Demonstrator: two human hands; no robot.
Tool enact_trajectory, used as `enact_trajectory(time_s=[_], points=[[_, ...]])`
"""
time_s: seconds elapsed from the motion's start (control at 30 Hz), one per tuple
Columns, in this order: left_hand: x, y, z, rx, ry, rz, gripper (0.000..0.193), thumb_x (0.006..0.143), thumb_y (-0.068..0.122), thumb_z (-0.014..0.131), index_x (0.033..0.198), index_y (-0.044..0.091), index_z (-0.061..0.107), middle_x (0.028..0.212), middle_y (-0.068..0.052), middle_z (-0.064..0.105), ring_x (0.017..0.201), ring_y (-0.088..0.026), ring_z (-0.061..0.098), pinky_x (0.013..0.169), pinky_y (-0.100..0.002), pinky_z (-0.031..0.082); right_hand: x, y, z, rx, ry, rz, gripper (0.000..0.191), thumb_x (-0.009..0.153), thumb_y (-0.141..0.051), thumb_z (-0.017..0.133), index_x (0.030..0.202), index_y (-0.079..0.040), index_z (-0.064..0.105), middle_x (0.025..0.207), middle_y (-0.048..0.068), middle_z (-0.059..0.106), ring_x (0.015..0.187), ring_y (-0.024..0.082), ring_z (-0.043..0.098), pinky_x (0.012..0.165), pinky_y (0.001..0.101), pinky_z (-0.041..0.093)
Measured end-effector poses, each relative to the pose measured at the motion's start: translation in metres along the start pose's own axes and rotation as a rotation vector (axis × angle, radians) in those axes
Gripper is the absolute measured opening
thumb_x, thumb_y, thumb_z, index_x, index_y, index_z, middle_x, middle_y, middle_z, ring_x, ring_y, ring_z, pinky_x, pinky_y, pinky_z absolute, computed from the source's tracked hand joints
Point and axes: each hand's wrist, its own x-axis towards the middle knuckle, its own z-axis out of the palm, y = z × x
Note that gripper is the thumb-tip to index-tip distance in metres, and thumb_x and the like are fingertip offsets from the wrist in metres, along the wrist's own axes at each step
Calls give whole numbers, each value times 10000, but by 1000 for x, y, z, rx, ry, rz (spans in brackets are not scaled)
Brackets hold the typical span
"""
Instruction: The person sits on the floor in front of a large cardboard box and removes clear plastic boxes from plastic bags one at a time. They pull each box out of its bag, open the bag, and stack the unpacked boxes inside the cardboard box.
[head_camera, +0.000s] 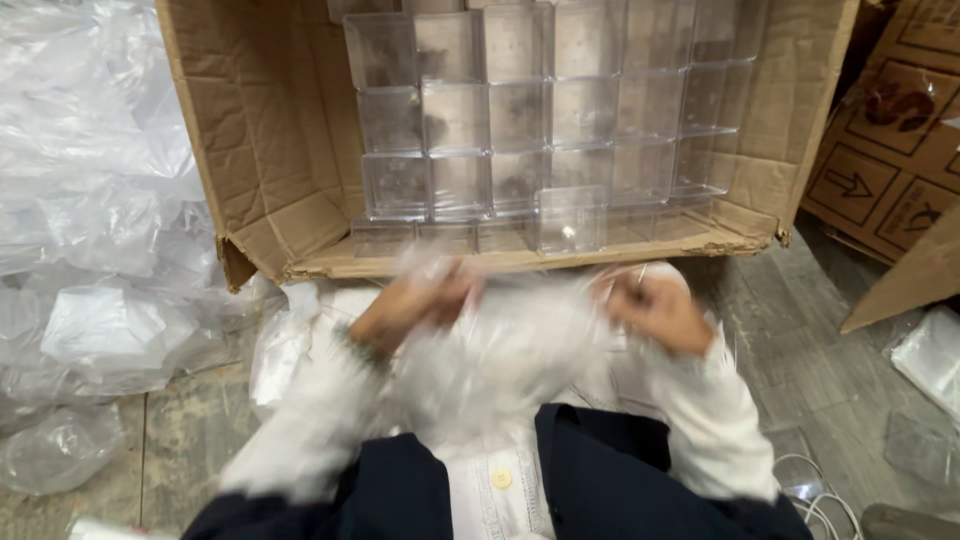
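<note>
Both hands, the left hand (415, 305) and the right hand (655, 310), have their fingers closed on a blurred clear plastic wrap (500, 355) held just before the front edge of the cardboard box (270, 160), apparently being pulled apart, beside stacked clear boxes (520, 120).

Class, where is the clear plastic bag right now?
In the head view, the clear plastic bag is at centre, between the left hand and right hand, just below the cardboard box.
</note>
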Motion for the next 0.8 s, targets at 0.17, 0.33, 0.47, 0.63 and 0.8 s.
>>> enact_trajectory(time_s=[0.17,0.33,0.47,0.63,0.8], points=[[198,-20,29,-195,336,58,257,987,337,630,1093,116,705,780,32,553,695,-120,483,626,-302,404,126,44,-23,-868,662,142,168,1010,-201,684,1037,-38,717,806,73,687,721,147,598,638,342,494],[236,-60,34,-125,578,-46,280,969,350,682,1063,88,715,786,-8,551,723,-190,488,638,-367,396,149,97,-14,-700,589,254,168,1015,-211,652,1028,-46,680,932,64,682,810,147,602,714,329,503],[205,-75,21,-321,622,48,306,955,360,723,1039,65,722,791,-41,550,745,-247,491,648,-419,390,123,125,15,-339,660,132,169,1018,-219,627,1022,-52,651,1032,57,678,881,147,606,774,319,510],[122,-78,-13,-317,620,163,341,901,311,709,1154,83,731,1090,-15,751,1057,-185,674,927,-346,533,92,96,86,44,478,-124,171,1022,-229,596,1014,-60,614,1157,48,673,970,146,610,850,306,519],[21,-111,-65,359,482,473,411,975,229,597,1345,56,637,1256,-24,672,1127,-141,627,1002,-268,483,67,66,176,169,230,-303,183,1107,-224,542,1138,-52,597,1279,72,596,1086,144,541,959,296,452]])
